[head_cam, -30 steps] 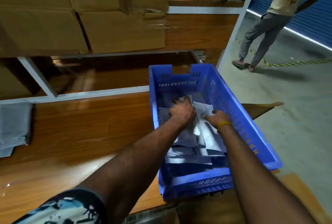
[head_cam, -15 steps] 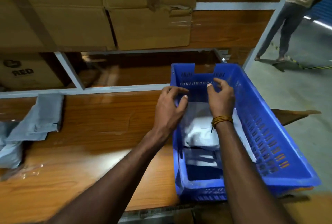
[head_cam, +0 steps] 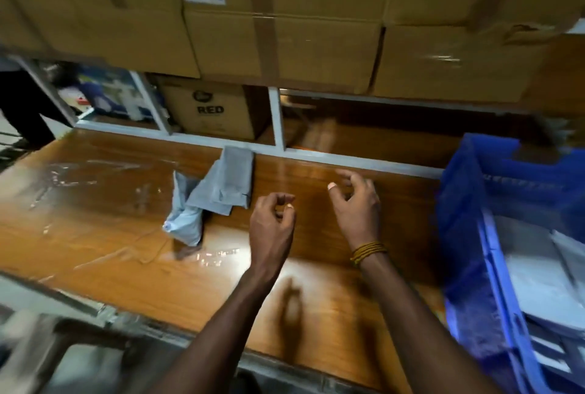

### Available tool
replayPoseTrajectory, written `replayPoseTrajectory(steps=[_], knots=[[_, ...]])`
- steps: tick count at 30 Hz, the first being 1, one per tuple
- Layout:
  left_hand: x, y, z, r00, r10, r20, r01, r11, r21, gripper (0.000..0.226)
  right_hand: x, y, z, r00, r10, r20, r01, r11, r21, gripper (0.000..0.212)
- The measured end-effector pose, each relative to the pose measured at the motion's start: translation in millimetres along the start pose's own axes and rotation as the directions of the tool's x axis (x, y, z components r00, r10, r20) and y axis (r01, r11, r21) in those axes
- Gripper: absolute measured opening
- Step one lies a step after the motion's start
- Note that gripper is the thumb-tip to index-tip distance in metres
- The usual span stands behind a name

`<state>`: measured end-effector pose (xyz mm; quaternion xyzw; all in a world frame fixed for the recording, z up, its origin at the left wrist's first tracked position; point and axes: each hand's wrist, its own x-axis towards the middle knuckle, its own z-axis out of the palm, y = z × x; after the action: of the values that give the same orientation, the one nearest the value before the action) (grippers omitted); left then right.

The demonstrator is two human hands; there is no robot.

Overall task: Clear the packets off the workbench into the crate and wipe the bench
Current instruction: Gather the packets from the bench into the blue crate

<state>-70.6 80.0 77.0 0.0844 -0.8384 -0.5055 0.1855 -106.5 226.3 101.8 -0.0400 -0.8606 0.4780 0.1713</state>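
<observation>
The crate (head_cam: 468,235), blue and slotted, is seen at the right end of the workbench (head_cam: 316,298), and pale packets (head_cam: 535,270) are piled inside it. Both hands are held above the bare wood to the left of the crate, and nothing is gripped by either. The left hand (head_cam: 272,219) is farther from the crate; its fingers are loosely curled, with the thumb tip close to the fingertips, but nothing is pinched between them. The right hand (head_cam: 357,200) is nearer the crate, just short of its left wall, and its fingers are spread and slightly bent; a yellow band (head_cam: 368,251) is worn at its wrist. Well left of the crate, beyond both hands, a grey cloth (head_cam: 226,184) is draped partly over a crumpled pale packet (head_cam: 185,222) on the bench. Clear plastic film (head_cam: 79,172) is spread still farther left. Behind the bench, a shelf is stacked with cardboard boxes (head_cam: 285,29), one of them marked RED (head_cam: 210,109).
</observation>
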Motion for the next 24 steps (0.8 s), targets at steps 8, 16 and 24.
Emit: replayPoseTrajectory(steps=[8,16,24], knots=[[44.0,-82.1,-85.4,0.987,-0.134,-0.091,0.137,0.99,0.022,0.019,-3.1,-30.6,153.4,0.958,0.105,0.268,-0.1,0.994,-0.034,0.033],[74.5,-148.5,-142.7,0.982,-0.185,-0.031,0.187,0.976,0.113,0.019,21.5,-43.1,280.6,0.883,0.194,0.428,-0.073,0.957,-0.282,0.052],[101.8,-166.7,-152.7,0.985,-0.147,0.095,0.141,0.988,0.07,0.028,47.9,-48.5,341.6,0.869,0.318,0.38,-0.157,0.904,-0.397,0.071]])
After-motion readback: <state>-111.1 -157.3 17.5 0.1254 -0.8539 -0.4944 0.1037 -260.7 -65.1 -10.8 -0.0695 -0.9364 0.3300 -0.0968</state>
